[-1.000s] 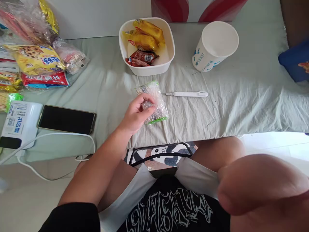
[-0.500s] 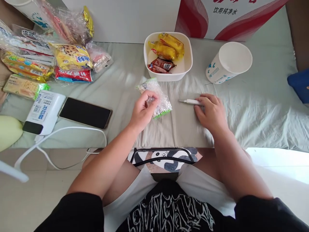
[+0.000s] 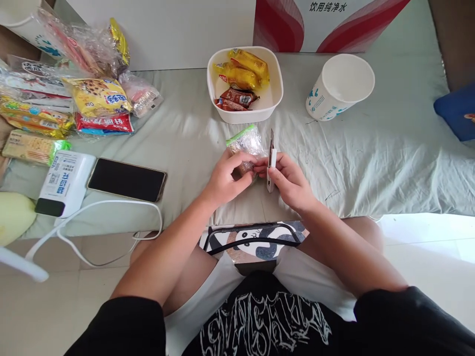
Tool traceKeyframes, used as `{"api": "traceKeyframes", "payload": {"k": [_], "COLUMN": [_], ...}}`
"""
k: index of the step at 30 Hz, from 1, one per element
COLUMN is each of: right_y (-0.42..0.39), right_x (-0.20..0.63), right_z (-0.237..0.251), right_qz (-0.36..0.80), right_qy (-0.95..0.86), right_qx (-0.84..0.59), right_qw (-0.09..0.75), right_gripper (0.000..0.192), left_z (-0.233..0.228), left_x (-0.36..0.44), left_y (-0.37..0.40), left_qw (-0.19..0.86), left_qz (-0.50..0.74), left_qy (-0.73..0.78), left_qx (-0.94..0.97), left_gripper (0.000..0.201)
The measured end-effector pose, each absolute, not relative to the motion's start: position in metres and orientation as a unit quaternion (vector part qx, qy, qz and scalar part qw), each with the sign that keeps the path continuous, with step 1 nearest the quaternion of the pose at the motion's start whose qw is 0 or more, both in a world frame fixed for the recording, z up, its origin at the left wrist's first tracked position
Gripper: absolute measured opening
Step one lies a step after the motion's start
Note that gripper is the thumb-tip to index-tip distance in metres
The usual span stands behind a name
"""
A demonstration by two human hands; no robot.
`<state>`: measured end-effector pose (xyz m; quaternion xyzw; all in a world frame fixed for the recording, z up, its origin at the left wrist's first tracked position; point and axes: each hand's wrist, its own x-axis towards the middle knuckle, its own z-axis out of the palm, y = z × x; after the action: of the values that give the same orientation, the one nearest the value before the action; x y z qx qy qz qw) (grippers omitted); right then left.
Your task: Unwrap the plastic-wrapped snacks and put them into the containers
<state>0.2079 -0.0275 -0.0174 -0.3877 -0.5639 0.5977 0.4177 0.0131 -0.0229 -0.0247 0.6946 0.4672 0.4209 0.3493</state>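
My left hand (image 3: pixel 230 177) is closed on a clear plastic snack packet (image 3: pixel 249 141) with a green edge; what lies inside the packet is hard to make out. My right hand (image 3: pixel 291 180) grips a white utility knife (image 3: pixel 272 163), held upright with its blade out and pointing away from me. The fingertips of my right hand reach the packet's right side, close to my left fingers. Just beyond the packet sits a white plastic bowl (image 3: pixel 274 104) holding yellow-wrapped snacks (image 3: pixel 241 74) and brown-wrapped ones (image 3: pixel 237 99).
A paper cup (image 3: pixel 328 99) stands right of the bowl. At left are a pile of packaged snacks (image 3: pixel 98 96), a black phone (image 3: pixel 126 179), and a white power bank (image 3: pixel 67 180) with a cable (image 3: pixel 111 202). A large box (image 3: pixel 222 29) rises at the back.
My right hand has picked the utility knife up off the cloth, turned it upright and brought it left to the packet. The packet has turned in my left hand. The view has shifted slightly.
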Motion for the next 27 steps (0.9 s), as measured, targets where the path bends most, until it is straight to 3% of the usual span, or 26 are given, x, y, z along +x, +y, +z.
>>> {"api": "traceKeyframes", "payload": {"k": [7,16,22,24,27], "right_y": [-0.032,-0.031,-0.028,-0.024,-0.014], "right_x": [0.208,0.211,0.228,0.237,0.251], "right_z": [-0.009,0.005,0.012,0.011,0.003], "right_qz": [0.543,0.5,0.44,0.398,0.254], "right_qy": [-0.575,-0.613,-0.66,-0.659,-0.668], "right_qx": [-0.46,-0.553,-0.576,-0.6,-0.646], "right_qw": [0.403,0.263,0.196,0.218,0.268], "right_gripper": [0.051,0.037,0.036,0.034,0.028], "left_z": [-0.024,-0.026,-0.036,-0.041,-0.048], "left_x": [0.011,0.001,-0.023,-0.024,-0.014], "left_y": [-0.025,-0.018,0.0,0.002,-0.003], "left_qw": [0.301,0.329,0.331,0.328,0.331], "left_qz": [0.405,0.464,0.572,0.576,0.548], "left_qy": [0.489,0.502,0.508,0.505,0.494], "left_qx": [0.711,0.652,0.552,0.553,0.588], "left_gripper": [0.016,0.006,0.029,0.038,0.069]}}
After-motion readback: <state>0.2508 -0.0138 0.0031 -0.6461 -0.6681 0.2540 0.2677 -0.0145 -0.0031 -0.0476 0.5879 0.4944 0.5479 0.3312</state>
